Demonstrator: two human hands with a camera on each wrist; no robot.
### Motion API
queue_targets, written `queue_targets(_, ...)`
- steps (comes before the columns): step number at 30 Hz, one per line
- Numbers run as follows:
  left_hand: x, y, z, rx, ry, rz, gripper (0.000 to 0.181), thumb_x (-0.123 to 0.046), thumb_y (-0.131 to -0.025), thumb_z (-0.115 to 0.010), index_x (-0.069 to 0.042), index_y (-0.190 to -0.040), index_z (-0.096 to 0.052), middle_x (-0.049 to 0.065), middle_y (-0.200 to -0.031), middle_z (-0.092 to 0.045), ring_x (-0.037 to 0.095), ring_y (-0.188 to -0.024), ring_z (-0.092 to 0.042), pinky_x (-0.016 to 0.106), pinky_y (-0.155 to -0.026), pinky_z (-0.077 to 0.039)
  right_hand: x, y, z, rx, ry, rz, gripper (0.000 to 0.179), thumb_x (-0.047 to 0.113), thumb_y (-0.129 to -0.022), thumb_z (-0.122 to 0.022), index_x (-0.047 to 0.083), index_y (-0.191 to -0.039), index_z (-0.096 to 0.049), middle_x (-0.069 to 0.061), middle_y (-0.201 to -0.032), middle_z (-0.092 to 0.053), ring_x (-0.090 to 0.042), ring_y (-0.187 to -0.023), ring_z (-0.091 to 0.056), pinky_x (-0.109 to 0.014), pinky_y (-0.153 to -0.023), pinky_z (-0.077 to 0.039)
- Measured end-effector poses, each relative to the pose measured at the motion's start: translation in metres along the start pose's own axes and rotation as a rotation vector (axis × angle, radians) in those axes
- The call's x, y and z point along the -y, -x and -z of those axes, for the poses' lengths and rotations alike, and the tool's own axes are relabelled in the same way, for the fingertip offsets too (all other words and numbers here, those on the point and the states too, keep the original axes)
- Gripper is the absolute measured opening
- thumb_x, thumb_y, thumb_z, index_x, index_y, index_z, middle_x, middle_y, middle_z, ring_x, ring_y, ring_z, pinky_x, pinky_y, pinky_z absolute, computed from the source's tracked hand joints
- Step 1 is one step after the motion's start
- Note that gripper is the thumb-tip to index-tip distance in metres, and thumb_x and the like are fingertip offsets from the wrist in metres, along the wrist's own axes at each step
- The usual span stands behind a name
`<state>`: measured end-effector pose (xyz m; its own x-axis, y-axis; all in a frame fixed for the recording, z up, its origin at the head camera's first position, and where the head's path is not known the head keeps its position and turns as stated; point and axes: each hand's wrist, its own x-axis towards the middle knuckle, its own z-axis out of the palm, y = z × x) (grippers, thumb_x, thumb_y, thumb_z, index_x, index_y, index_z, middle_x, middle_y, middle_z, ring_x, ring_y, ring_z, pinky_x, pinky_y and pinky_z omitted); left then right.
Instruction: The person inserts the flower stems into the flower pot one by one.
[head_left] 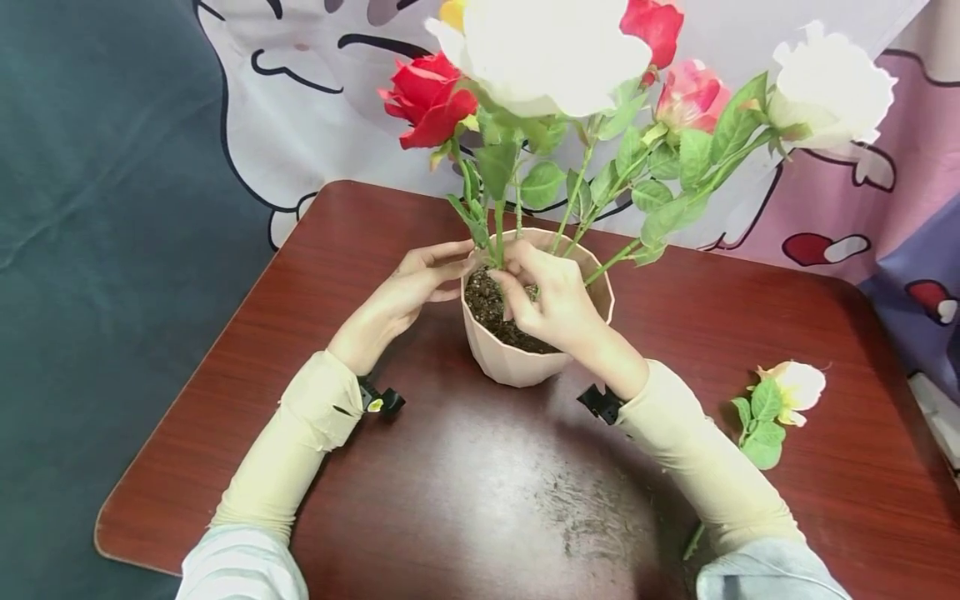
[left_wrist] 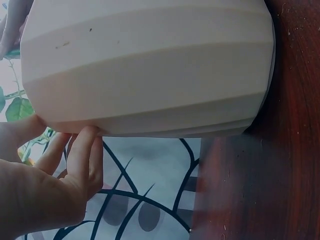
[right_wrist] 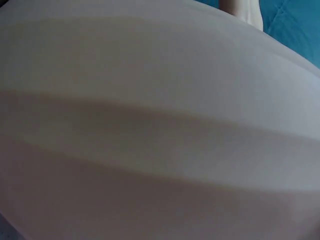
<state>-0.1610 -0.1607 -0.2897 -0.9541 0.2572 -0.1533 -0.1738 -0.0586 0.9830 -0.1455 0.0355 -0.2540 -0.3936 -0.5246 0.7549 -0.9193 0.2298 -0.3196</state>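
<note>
A pale pink faceted flowerpot (head_left: 517,367) with dark soil (head_left: 483,304) stands on the table. Artificial roses rise from it: a red rose (head_left: 427,96), a pink rose (head_left: 690,96), a white rose (head_left: 828,87) and others. My left hand (head_left: 397,292) holds the pot's left rim, its fingertips on the outer wall in the left wrist view. Over the soil, my right hand (head_left: 551,300) pinches a green rose stem (head_left: 499,225) low down; its fingertips are partly hidden. The flowerpot's wall (right_wrist: 160,120) fills most of the right wrist view, where the right hand does not show.
A loose pale rose (head_left: 798,392) lies on the brown table (head_left: 360,500) at the right, its stem passing beneath my right forearm. Crumbs of soil (head_left: 592,512) are scattered near the front. Behind the table hangs a cartoon-printed cloth (head_left: 300,142).
</note>
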Motion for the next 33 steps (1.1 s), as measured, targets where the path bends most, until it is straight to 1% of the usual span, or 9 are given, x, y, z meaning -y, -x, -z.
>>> queue_targets(3,-0.001,0.000,-0.001,-0.009,0.000,0.009,0.048,-0.013,-0.093,-0.055,-0.009,-0.139,-0.045,0.006,-0.141,-0.045,0.020,-0.116,-0.053,0.041,-0.096,-0.044,0.001,-0.005,-0.001,0.046,0.018,-0.008,0.005,0.002,-0.088,-0.058,0.002,-0.093,-0.056,0.002,-0.058,-0.054,-0.003,-0.049,-0.054,-0.022,-0.051,-0.044)
queue_targets(8,-0.004,-0.002,-0.005,0.007,-0.002,0.020,0.049,-0.018,-0.093,-0.058,-0.011,-0.139,-0.045,0.003,-0.141,-0.045,0.021,-0.120,-0.051,0.041,-0.096,-0.044,0.001,-0.012,0.004,0.101,0.060,-0.015,0.007,0.005,-0.088,-0.060,0.003,-0.092,-0.055,0.002,-0.059,-0.055,-0.003,-0.050,-0.053,-0.021,-0.050,-0.043)
queue_targets(11,-0.004,-0.004,-0.004,0.011,-0.002,0.017,0.049,-0.019,-0.093,-0.059,-0.011,-0.139,-0.045,0.003,-0.142,-0.043,0.021,-0.122,-0.049,0.041,-0.097,-0.043,-0.001,-0.013,0.007,0.113,0.027,-0.015,0.009,0.003,-0.088,-0.061,0.004,-0.093,-0.054,0.003,-0.057,-0.055,-0.001,-0.049,-0.054,-0.021,-0.051,-0.046)
queue_targets(13,-0.004,-0.004,-0.003,-0.001,-0.004,0.019,0.049,-0.017,-0.093,-0.058,-0.010,-0.139,-0.045,0.003,-0.142,-0.043,0.021,-0.121,-0.050,0.042,-0.097,-0.043,-0.002,-0.012,0.007,0.118,-0.003,-0.020,0.009,0.003,-0.088,-0.060,0.003,-0.094,-0.053,0.004,-0.057,-0.055,-0.001,-0.049,-0.054,-0.021,-0.052,-0.046)
queue_targets(17,-0.004,-0.001,0.000,-0.019,-0.009,0.037,0.049,-0.015,-0.093,-0.057,-0.009,-0.140,-0.044,0.003,-0.142,-0.043,0.019,-0.116,-0.053,0.042,-0.097,-0.043,-0.005,-0.009,0.004,0.110,-0.033,-0.044,0.013,0.003,-0.089,-0.060,0.002,-0.101,-0.054,0.000,-0.064,-0.059,-0.002,-0.053,-0.057,-0.021,-0.056,-0.047)
queue_targets(23,-0.004,0.000,-0.001,-0.014,0.003,0.037,0.047,-0.012,-0.094,-0.055,-0.007,-0.139,-0.044,0.008,-0.138,-0.048,0.017,-0.111,-0.055,0.040,-0.095,-0.045,-0.008,-0.006,0.006,0.095,0.024,-0.069,0.021,0.007,-0.088,-0.062,0.001,-0.107,-0.056,-0.004,-0.077,-0.065,-0.008,-0.064,-0.060,-0.024,-0.063,-0.048)
queue_targets(27,-0.005,0.001,-0.002,-0.012,0.001,0.039,0.048,-0.012,-0.094,-0.055,-0.007,-0.140,-0.043,0.007,-0.140,-0.046,0.018,-0.111,-0.055,0.040,-0.095,-0.045,-0.008,-0.003,0.009,0.082,0.035,-0.080,0.030,0.010,-0.086,-0.066,0.000,-0.110,-0.053,-0.005,-0.079,-0.066,-0.008,-0.064,-0.060,-0.023,-0.059,-0.047)
queue_targets(31,-0.004,0.000,-0.001,-0.013,-0.008,0.043,0.049,-0.013,-0.094,-0.055,-0.008,-0.141,-0.042,0.005,-0.141,-0.044,0.019,-0.116,-0.052,0.040,-0.097,-0.044,-0.008,-0.001,0.014,0.055,0.030,-0.101,0.036,0.012,-0.083,-0.070,0.001,-0.112,-0.052,-0.006,-0.083,-0.065,-0.007,-0.063,-0.062,-0.021,-0.054,-0.046)
queue_targets(33,-0.003,0.000,0.000,-0.015,-0.009,0.043,0.049,-0.013,-0.094,-0.054,-0.008,-0.141,-0.042,0.006,-0.141,-0.044,0.019,-0.118,-0.051,0.041,-0.097,-0.043,-0.008,0.001,0.017,0.044,0.027,-0.106,0.038,0.011,-0.081,-0.072,0.001,-0.112,-0.052,-0.007,-0.084,-0.064,-0.007,-0.062,-0.062,-0.019,-0.054,-0.045)
